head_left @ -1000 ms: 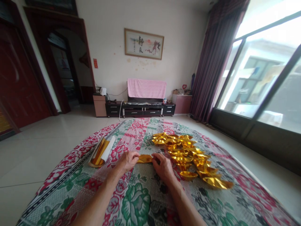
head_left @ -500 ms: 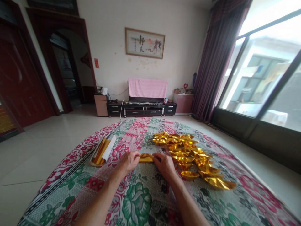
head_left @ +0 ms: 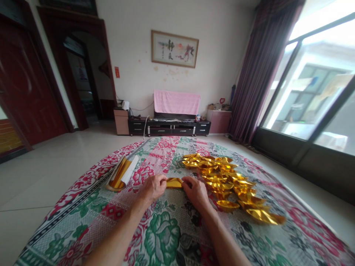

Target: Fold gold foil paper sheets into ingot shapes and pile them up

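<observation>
A small folded piece of gold foil paper (head_left: pixel 173 182) lies between my two hands, low over the flowered cloth (head_left: pixel 161 236). My left hand (head_left: pixel 152 188) pinches its left end with fingers closed. At the paper's right end my right hand (head_left: pixel 196 191) grips it the same way. To the right of my right hand stretches a long heap of finished gold paper ingots (head_left: pixel 230 184), running from the middle of the cloth to the near right. A stack of unfolded gold sheets (head_left: pixel 122 173) with white backs lies to the left of my left hand.
The cloth covers a pale tiled floor (head_left: pixel 41 181). At the far wall stands a low dark TV cabinet (head_left: pixel 172 127) with a pink towel draped above it. A large window and dark curtain (head_left: pixel 257 74) fill the right side. Dark wooden doors are at left.
The view has shifted slightly right and down. Both hands have stayed on the gold paper, drawing a little closer together over it.
</observation>
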`<state>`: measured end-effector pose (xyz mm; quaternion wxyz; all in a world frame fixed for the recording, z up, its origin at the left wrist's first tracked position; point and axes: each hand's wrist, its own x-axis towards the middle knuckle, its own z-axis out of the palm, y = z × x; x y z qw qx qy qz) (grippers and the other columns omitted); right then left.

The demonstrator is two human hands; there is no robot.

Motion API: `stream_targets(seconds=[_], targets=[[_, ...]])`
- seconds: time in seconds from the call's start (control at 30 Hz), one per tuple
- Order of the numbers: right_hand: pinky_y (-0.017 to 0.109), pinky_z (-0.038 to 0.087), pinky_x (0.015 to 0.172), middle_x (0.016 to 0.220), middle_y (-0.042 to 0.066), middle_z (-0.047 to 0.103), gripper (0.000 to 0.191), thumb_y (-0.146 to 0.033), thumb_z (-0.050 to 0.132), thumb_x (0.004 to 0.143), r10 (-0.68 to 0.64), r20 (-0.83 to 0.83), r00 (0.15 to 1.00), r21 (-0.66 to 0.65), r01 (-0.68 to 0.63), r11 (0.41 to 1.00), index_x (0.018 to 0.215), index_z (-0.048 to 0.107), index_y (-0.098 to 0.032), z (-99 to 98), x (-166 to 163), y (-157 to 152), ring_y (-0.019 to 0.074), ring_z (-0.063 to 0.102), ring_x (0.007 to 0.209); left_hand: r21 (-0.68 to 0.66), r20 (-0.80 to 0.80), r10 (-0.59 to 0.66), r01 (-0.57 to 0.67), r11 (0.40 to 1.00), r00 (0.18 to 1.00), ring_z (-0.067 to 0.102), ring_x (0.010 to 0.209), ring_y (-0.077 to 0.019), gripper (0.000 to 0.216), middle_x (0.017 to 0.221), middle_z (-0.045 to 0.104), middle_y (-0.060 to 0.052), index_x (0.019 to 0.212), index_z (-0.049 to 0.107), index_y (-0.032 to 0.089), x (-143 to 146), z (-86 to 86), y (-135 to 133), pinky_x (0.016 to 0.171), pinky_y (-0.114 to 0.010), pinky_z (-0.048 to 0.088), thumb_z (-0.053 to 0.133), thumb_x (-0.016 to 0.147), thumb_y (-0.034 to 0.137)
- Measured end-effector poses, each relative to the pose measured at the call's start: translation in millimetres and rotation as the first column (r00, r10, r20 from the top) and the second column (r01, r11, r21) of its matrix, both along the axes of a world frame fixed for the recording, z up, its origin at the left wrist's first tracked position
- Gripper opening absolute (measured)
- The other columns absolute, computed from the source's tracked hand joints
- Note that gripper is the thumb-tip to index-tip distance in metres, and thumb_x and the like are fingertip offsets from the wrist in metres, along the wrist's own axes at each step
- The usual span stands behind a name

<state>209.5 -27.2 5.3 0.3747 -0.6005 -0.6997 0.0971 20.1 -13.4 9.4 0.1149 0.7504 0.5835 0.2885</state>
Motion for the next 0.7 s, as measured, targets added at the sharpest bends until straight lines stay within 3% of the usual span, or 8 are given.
stream_targets(seconds=[0.2,0.5,0.7], targets=[[0.023,0.045,0.067,0.08,0.0,0.071,0.02,-0.023,0.054,0.074,0.008,-0.003,1.0,0.008,-0.008,1.0,0.087,0.069,-0.024,-0.8,0.2,0.9,0.0162,0.065,0.073,0.046,0.072,-0.027,0.024,0.999,0.997,0.06,0.072,-0.0125,0.023,0.082,0.069,-0.001,0.084,0.07,0.021,-3.2,-7.1,5.6,0.068,-0.021,0.042,0.05,0.073,0.019],[0.023,0.044,0.068,0.083,0.001,0.071,0.021,-0.024,0.052,0.076,0.002,0.026,1.0,0.013,-0.002,1.0,0.088,0.069,-0.025,-2.9,0.1,1.9,0.0168,0.064,0.075,-0.158,0.056,0.015,-0.006,0.987,0.998,0.058,0.06,-0.012,0.025,0.067,0.068,0.002,0.087,0.071,0.022,-8.4,1.6,13.0,0.057,-0.021,0.038,0.053,0.071,0.028],[0.021,0.043,0.066,0.079,0.0,0.071,0.021,-0.024,0.052,0.075,-0.009,0.028,1.0,-0.008,0.009,1.0,0.088,0.07,-0.024,-1.9,-0.8,1.3,0.0148,0.063,0.071,-0.198,-0.016,-0.017,0.013,0.98,1.0,0.059,0.065,-0.0121,0.028,0.072,0.07,0.001,0.089,0.072,0.022,-11.7,8.0,15.5,0.058,-0.019,0.037,0.054,0.07,0.031]])
